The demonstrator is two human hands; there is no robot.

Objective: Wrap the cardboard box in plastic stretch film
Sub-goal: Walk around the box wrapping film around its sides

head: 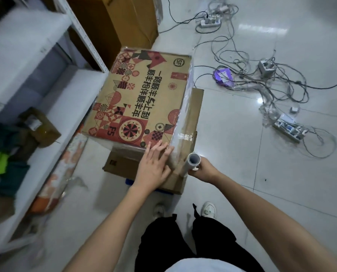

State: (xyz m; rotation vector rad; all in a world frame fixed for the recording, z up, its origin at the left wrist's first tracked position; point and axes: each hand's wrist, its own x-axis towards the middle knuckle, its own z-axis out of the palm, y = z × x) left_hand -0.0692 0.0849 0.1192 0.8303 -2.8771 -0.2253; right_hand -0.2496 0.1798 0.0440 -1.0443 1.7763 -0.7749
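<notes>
Left hand point(156, 166) spread flat on printed cardboard box point(142, 97), frame centre; right hand point(203, 170) gripping stretch-film roll point(191, 160) just beside its near corner.

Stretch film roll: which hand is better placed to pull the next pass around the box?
Probably the right hand: it already grips the stretch film roll at the box's near corner, while the left hand lies flat, pinning the film.

The roll point(191, 160) hides the right hand's point(202, 170) fingers.
</notes>
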